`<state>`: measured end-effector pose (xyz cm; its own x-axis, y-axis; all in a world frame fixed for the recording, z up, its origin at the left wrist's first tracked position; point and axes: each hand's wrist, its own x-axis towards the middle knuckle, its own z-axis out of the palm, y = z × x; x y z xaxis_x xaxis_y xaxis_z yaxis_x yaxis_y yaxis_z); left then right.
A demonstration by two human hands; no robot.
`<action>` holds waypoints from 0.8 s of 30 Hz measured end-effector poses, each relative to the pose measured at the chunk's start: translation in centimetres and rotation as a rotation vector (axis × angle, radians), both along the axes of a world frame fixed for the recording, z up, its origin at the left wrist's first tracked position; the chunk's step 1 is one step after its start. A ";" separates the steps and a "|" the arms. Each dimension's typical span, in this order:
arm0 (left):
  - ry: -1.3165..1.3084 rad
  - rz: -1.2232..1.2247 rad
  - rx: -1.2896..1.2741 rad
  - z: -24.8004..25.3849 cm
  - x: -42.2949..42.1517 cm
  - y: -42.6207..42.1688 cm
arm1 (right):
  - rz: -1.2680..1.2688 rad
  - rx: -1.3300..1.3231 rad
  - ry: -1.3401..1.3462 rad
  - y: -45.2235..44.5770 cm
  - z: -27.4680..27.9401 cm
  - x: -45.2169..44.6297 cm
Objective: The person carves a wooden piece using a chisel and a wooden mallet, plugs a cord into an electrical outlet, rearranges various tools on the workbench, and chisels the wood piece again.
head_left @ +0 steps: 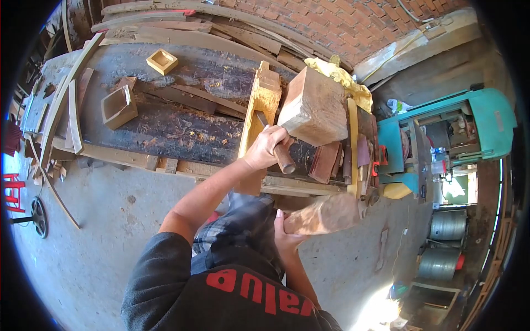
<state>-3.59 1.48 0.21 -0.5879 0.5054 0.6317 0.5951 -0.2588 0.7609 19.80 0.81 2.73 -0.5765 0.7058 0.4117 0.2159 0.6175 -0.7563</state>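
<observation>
My left hand point(268, 147) is wrapped around the wooden handle of a chisel point(285, 160). The chisel's blade reaches into the hollow of a long yellow wood piece point(269, 83), which lies across the edge of the dark bench. My right hand point(287, 234) grips a thick wooden mallet point(326, 214), lower and to the right of the chisel and apart from it. The mallet is blurred at its far end. Just right of the yellow piece sits a large squared wood block point(313, 106).
Two hollowed wooden boxes, one small and yellow point(162, 61), one larger point(119, 107), lie on the dark bench slab point(182, 129). Long boards point(160, 25) are stacked behind. A yellow cloth point(345, 80) lies behind the block. A teal machine point(488, 124) stands at the right.
</observation>
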 end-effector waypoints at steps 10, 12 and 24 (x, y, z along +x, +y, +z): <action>0.001 0.030 0.020 0.2 -0.1 0.1 | -0.006 0.437 -0.030 0.4 0.0 -0.8; 0.032 0.010 0.034 0.4 -0.2 0.1 | -0.061 -0.106 -0.177 0.9 -1.2 -1.9; 0.039 -0.013 0.025 -0.2 -0.4 0.0 | -0.116 -0.105 -0.124 0.5 -1.6 -0.1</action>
